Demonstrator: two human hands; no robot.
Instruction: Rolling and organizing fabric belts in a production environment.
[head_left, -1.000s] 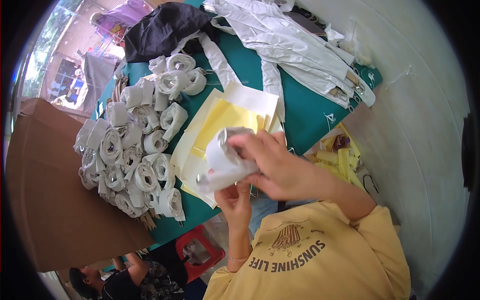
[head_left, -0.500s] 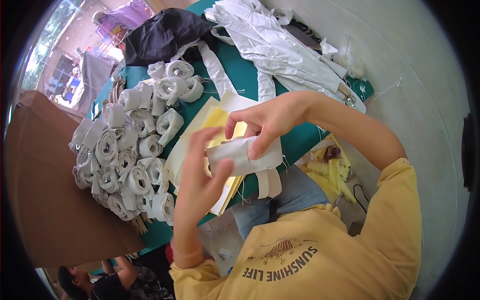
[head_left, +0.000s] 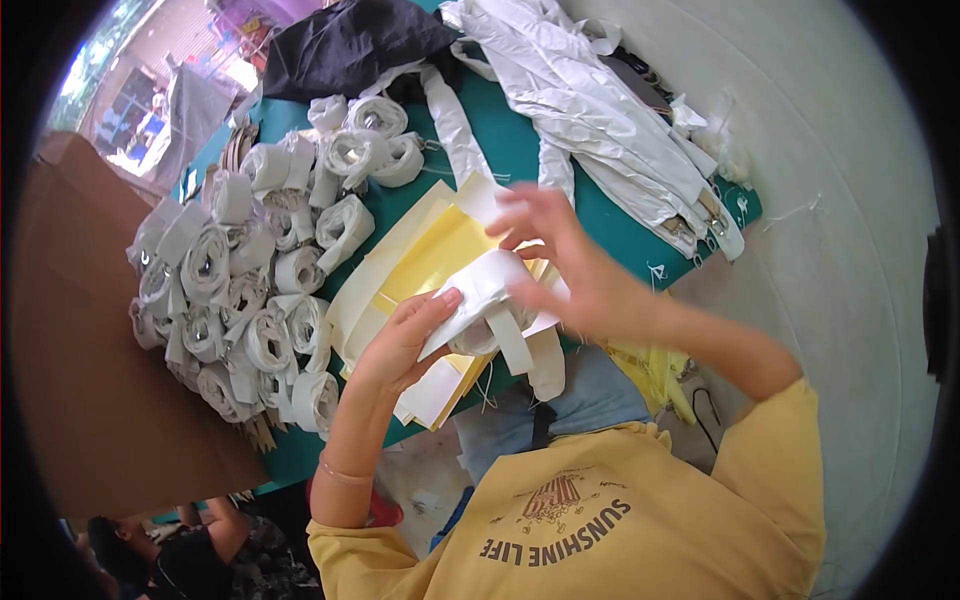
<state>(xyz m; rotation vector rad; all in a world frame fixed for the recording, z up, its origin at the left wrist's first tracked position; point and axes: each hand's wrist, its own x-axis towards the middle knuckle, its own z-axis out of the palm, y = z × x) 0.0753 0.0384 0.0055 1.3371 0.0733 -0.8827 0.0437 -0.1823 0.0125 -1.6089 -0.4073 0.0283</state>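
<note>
My left hand (head_left: 402, 342) grips a partly rolled white fabric strap (head_left: 484, 283) by its left end, thumb on top. Its loop bulges to the right, and a loose end (head_left: 512, 342) hangs from it toward me. Just right of the loop, my right hand (head_left: 580, 270) is raised with its fingers apart, somewhat smeared by motion. Whether its thumb touches the strap I cannot tell. Beneath both hands lies a stack of yellow and cream paper sheets (head_left: 425, 255). Another white strap end (head_left: 547, 365) hangs over the table edge near my lap.
Several rolled white straps (head_left: 270, 340) with metal fittings are piled on the green table (head_left: 400, 212) at left. Long white straps (head_left: 590, 110) and black fabric (head_left: 350, 48) lie at the back. A brown cardboard panel (head_left: 120, 350) stands at far left; another person (head_left: 195, 555) is at lower left.
My right hand has let go of the white strap and lifted to its right. My left hand, open before, now grips the strap's left end. The strap has turned, showing its loop.
</note>
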